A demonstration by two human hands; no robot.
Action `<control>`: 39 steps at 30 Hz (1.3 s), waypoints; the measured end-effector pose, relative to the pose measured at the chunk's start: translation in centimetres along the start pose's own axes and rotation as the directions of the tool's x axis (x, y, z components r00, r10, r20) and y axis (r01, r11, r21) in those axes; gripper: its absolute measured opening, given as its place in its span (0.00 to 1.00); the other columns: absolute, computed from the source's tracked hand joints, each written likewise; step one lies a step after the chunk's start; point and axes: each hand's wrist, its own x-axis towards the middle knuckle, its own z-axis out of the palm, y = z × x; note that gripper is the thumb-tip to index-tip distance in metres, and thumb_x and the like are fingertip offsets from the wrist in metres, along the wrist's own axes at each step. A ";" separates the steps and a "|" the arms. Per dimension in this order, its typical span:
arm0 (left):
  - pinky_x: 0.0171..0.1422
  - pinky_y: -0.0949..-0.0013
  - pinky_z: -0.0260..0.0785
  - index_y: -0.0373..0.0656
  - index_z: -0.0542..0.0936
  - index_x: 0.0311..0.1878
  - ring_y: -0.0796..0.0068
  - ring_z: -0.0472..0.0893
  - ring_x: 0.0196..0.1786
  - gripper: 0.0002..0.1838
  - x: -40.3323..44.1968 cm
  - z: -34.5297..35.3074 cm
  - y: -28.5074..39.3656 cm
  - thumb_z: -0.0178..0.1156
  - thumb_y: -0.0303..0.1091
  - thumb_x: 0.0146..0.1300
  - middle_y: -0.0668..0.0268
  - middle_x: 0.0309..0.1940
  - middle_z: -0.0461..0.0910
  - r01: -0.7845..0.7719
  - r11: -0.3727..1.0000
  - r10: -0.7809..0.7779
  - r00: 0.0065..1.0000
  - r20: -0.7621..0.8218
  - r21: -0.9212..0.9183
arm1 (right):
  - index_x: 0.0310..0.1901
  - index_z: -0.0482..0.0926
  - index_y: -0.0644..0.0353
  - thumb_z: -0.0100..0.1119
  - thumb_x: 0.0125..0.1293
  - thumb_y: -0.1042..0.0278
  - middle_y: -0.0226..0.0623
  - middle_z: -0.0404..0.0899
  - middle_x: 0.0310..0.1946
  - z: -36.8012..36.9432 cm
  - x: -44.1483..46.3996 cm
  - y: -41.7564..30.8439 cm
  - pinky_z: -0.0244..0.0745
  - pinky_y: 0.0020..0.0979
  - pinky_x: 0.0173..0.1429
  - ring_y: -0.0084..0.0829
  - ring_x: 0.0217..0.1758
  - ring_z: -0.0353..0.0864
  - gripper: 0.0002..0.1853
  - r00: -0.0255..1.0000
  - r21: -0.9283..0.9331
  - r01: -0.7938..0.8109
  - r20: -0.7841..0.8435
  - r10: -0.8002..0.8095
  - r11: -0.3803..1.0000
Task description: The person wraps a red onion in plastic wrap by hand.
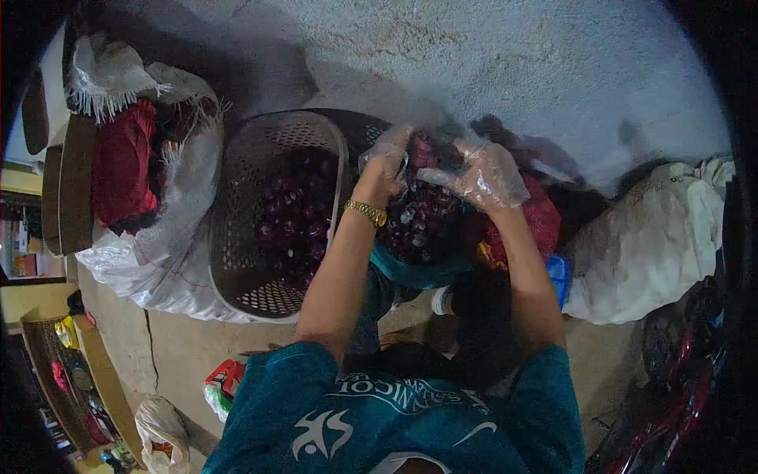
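Two gloved hands, both in clear loose plastic, faced each other over a teal tub [410,274] heaped with dark purple onions [421,229] (or so the round, shiny shapes suggested). A purple-red piece [424,148] lay between them, at about two o'clock from the left hand [387,167] and ten o'clock from the right hand [488,175]. Its nearer neighbour was the left, whose bent fingertips came right beside it; whether they touched or pinched it, I cannot tell. The right hand's grip was spread, thumb and fingers apart, with the opening turned toward nine o'clock. The piece's long axis was too blurred to read. The heap in the tub sat at six o'clock from the piece. More onions filled part of a grey basket [229,265] at eight o'clock from the left hand, while a red sack [541,217] stood at four o'clock from the right.
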 end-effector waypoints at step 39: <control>0.53 0.60 0.74 0.41 0.72 0.53 0.65 0.77 0.52 0.17 1.1 -3.8 1.2 0.48 0.42 0.68 0.62 0.49 0.76 -0.378 0.926 0.378 0.922 -0.086 0.021 | 0.64 0.61 0.67 0.54 0.60 0.66 0.50 0.67 0.62 4.9 -2.2 6.4 0.73 0.39 0.43 0.39 0.42 0.78 0.30 0.826 0.476 -0.400 0.557 0.083 0.783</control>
